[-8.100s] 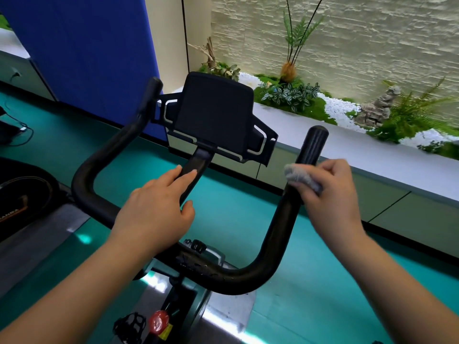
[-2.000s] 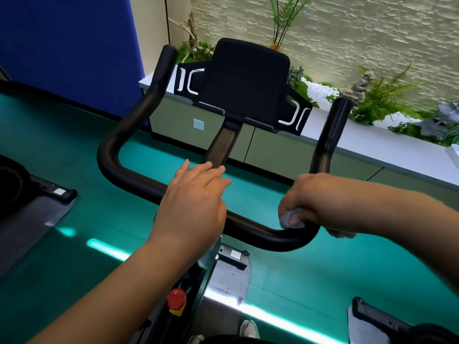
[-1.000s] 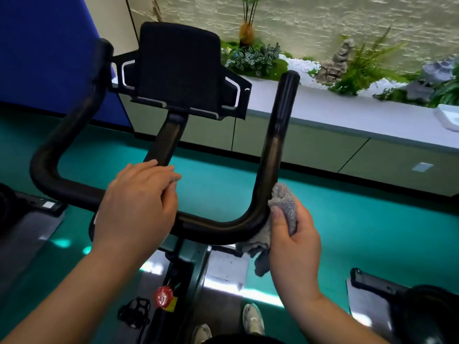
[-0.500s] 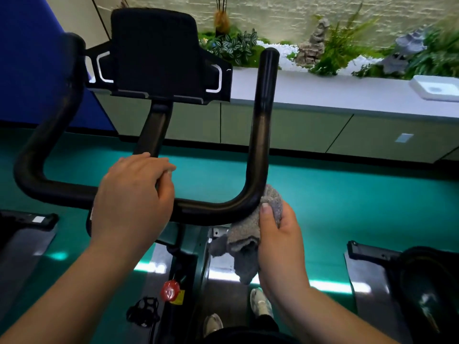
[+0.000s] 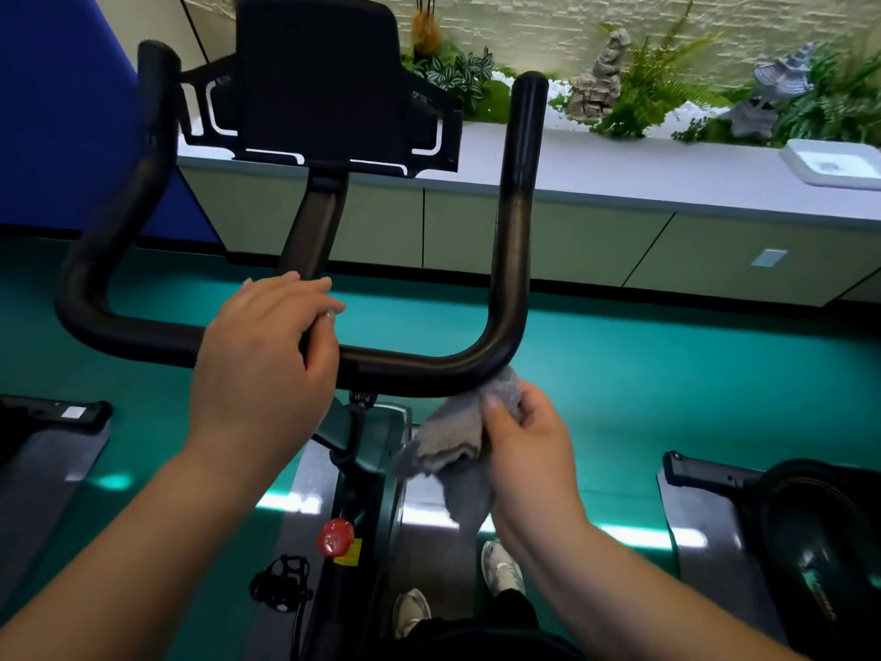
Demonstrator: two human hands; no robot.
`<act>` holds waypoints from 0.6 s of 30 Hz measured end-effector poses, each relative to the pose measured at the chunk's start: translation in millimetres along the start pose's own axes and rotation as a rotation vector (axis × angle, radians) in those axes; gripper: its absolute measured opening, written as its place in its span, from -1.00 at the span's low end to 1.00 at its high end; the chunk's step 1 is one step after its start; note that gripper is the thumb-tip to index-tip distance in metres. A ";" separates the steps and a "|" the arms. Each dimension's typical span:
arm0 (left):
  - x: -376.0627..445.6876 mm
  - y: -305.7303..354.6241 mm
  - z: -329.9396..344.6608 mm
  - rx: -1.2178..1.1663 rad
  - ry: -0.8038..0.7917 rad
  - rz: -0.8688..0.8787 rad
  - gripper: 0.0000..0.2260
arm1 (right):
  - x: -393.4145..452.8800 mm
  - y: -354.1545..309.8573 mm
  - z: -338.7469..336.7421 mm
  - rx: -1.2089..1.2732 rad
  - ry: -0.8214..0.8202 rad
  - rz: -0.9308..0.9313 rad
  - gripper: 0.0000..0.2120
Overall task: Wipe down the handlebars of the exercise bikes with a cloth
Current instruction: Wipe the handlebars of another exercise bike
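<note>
Over the middle of the black handlebar (image 5: 410, 369), my left hand (image 5: 267, 355) is wrapped around the crossbar, fingers curled over its top beside the stem. To the right, my right hand (image 5: 529, 436) pinches a grey cloth (image 5: 457, 436), pressing its top against the underside of the bar's right bend while the rest hangs loose.

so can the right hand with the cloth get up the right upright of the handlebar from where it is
Probably yes. The right hand holds the cloth at the handlebar bend, and nothing sits against that upright above it.
</note>
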State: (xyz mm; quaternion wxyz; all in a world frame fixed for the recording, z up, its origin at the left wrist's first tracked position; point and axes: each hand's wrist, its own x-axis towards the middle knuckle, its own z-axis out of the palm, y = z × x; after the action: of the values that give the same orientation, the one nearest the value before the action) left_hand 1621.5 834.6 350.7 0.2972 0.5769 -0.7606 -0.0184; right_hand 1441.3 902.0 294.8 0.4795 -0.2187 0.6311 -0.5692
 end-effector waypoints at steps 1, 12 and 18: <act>-1.7 -1.9 -0.9 -0.009 0.003 0.010 -0.79 | 6.6 -2.5 -1.1 0.033 0.038 -0.008 -0.90; -5.6 -14.4 -5.5 -0.062 0.037 0.067 -0.78 | -16.6 16.5 31.4 0.032 -0.153 0.080 -0.94; -5.5 -21.4 -7.0 -0.099 0.070 0.085 -0.79 | -14.0 10.3 17.6 0.062 -0.159 0.030 -0.92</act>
State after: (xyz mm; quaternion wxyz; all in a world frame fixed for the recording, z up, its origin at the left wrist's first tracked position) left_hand 1644.2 834.6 346.2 0.3523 0.5289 -0.7718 -0.0233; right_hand 1465.3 907.2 292.1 0.5431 -0.2389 0.5763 -0.5621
